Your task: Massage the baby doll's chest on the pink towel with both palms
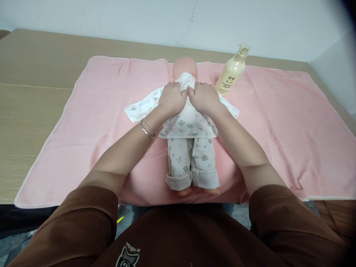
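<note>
A baby doll (190, 124) lies stretched out with its bald head away from me and no face showing. It wears a white printed top and matching trousers (179, 159) with rolled cuffs, and its feet point toward me. My left hand (172, 98) is curled over the doll's left-side shoulder, fingers bent on the cloth. Over the other shoulder my right hand (205, 97) is closed in the same way, the two thumbs close together near the collar. Both palms and the fingertips are hidden.
A pink blanket (105, 100) with a pale edge lies under the doll on a wooden table (36, 70). Beyond my right hand stands a cream pump bottle (231, 72), tilted in view. A pale wall (139, 22) rises behind the table.
</note>
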`<state>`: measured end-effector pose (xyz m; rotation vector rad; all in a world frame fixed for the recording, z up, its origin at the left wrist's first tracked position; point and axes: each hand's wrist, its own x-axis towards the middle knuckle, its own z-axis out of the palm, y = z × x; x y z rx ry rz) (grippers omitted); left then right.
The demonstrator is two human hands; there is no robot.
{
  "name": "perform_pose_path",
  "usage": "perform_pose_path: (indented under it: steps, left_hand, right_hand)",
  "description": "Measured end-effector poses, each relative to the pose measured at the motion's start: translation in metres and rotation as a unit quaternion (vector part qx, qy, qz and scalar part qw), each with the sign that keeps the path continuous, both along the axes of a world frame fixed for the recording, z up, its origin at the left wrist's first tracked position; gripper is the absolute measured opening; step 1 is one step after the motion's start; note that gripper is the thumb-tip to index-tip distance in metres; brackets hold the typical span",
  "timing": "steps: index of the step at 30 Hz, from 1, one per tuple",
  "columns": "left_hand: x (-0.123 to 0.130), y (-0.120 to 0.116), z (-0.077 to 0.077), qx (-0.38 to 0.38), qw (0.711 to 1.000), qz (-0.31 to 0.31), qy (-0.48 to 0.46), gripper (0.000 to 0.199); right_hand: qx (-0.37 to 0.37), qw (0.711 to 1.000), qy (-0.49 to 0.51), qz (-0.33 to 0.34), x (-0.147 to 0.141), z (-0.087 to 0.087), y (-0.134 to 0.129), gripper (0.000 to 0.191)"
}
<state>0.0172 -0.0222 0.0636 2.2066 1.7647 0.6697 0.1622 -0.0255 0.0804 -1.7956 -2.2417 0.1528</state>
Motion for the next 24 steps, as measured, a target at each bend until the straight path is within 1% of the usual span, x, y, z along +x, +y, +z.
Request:
perform_pose_path:
  steps: [3, 5, 8, 10, 12, 14, 16, 18, 20, 22, 24]
  left_hand:
    - [-0.009, 0.014, -0.003, -0.023, 0.999, 0.012, -0.026, 0.036]
    - [-0.009, 0.015, -0.004, -0.021, 0.999, 0.023, -0.020, 0.040]
    - [0.000, 0.001, -0.003, 0.006, 1.000, 0.028, 0.002, 0.043]
    - [0.008, -0.010, -0.004, 0.030, 0.999, 0.016, 0.009, 0.041]
    - [0.011, -0.014, -0.004, 0.046, 0.999, 0.002, 0.005, 0.038]
    - [0.009, -0.009, -0.004, 0.037, 0.999, -0.002, -0.010, 0.034]
    - [0.002, 0.001, -0.003, 0.007, 0.999, 0.002, -0.032, 0.031]
    - [-0.006, 0.012, -0.002, -0.024, 0.998, 0.008, -0.056, 0.031]
    - [-0.010, 0.018, -0.002, -0.039, 0.997, 0.012, -0.070, 0.035]
    - [-0.009, 0.016, -0.003, -0.030, 0.998, 0.023, -0.059, 0.039]
    - [-0.004, 0.009, -0.005, -0.006, 0.999, 0.032, -0.036, 0.041]
  right_hand:
    - [-0.002, 1.000, -0.006, 0.014, -0.007, 0.005, -0.014, 0.053]
    - [-0.007, 1.000, 0.008, 0.013, -0.004, 0.006, -0.011, 0.052]
    - [-0.017, 0.999, 0.031, 0.016, 0.006, 0.001, 0.006, 0.056]
    - [-0.030, 0.998, 0.048, 0.023, 0.012, -0.002, 0.017, 0.059]
    - [-0.034, 0.998, 0.054, 0.025, 0.013, -0.005, 0.022, 0.061]
    - [-0.016, 0.999, 0.036, 0.018, 0.008, -0.006, 0.017, 0.062]
    - [0.011, 1.000, 0.003, 0.015, 0.000, -0.006, 0.006, 0.061]
    - [0.025, 0.999, -0.021, 0.027, -0.007, -0.004, -0.006, 0.055]
    - [0.020, 0.999, -0.028, 0.038, -0.010, -0.002, -0.012, 0.049]
    - [0.004, 0.999, -0.017, 0.032, -0.007, 0.000, -0.009, 0.051]
    - [-0.013, 1.000, 0.009, 0.021, 0.001, 0.000, 0.000, 0.058]
